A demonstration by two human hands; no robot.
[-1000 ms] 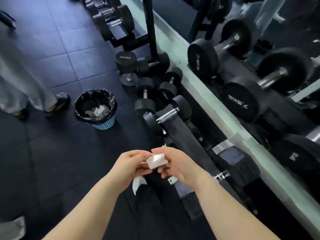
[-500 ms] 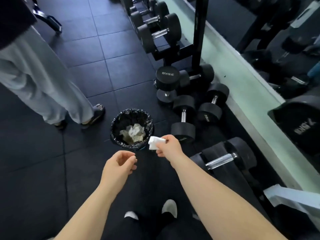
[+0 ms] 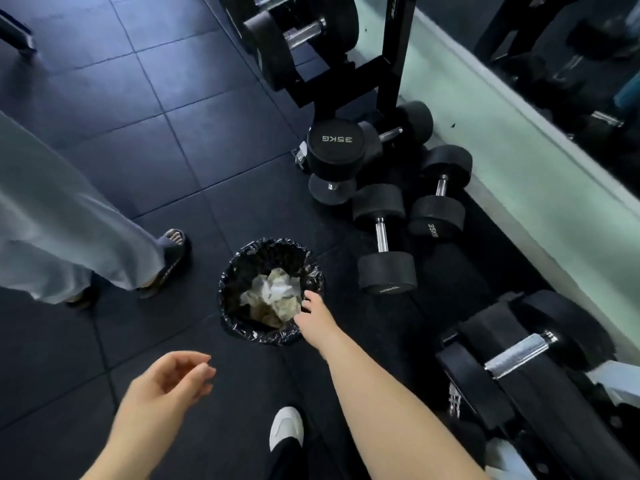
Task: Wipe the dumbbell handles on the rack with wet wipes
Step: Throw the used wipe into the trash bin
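Observation:
My right hand reaches over the rim of a small bin lined with a black bag, fingers spread and holding nothing. Crumpled white wipes lie inside the bin. My left hand hangs lower left with loosely curled, empty fingers. A dumbbell with a chrome handle rests on the rack at lower right. More dumbbells sit on the rack at the top.
Loose black dumbbells lie on the dark rubber floor right of the bin, one marked 35KG. Another person's legs in pale trousers stand at left. A mirror wall with a pale green base runs along the right.
My right hand held a folded white wipe beside the bin; now that hand is empty over the bin. The view has shifted closer to the bin.

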